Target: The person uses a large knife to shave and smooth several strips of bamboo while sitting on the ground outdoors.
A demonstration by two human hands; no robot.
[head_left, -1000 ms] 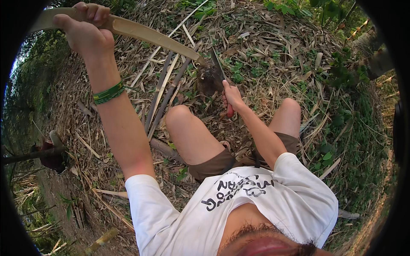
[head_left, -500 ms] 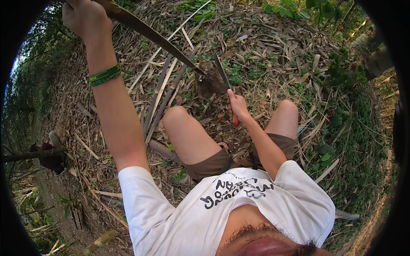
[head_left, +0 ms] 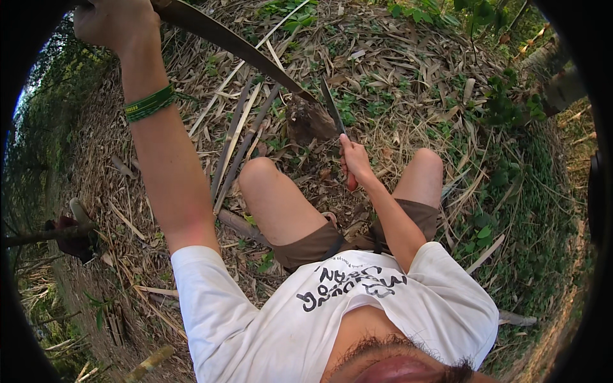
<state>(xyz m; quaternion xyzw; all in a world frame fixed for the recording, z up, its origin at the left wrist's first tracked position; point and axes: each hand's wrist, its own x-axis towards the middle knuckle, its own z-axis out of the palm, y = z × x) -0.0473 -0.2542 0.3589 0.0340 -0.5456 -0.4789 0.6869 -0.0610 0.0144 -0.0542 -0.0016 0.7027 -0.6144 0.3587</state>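
My left hand (head_left: 118, 25) is raised at the upper left, closed around one end of a long, dark, slightly curved bamboo strip (head_left: 230, 39). The strip slants down to the right, its far end above a rough wood stump (head_left: 310, 121). In front of my knees, my right hand (head_left: 355, 158) grips the reddish handle of a knife (head_left: 332, 107). The knife's dark blade points away from me, beside the stump's right side and close to the strip's far end. Whether blade and strip touch cannot be made out.
Several split bamboo strips (head_left: 237, 137) lie left of the stump. A piece of pole (head_left: 241, 226) rests by my left knee. Dry leaves (head_left: 396, 64) and green plants (head_left: 504, 185) cover the ground. A dark bundle (head_left: 73, 237) sits at the far left by a branch.
My left hand has shifted a little left, and the strip's far end has moved slightly right and away, nearer the blade. My right hand and the knife have hardly moved.
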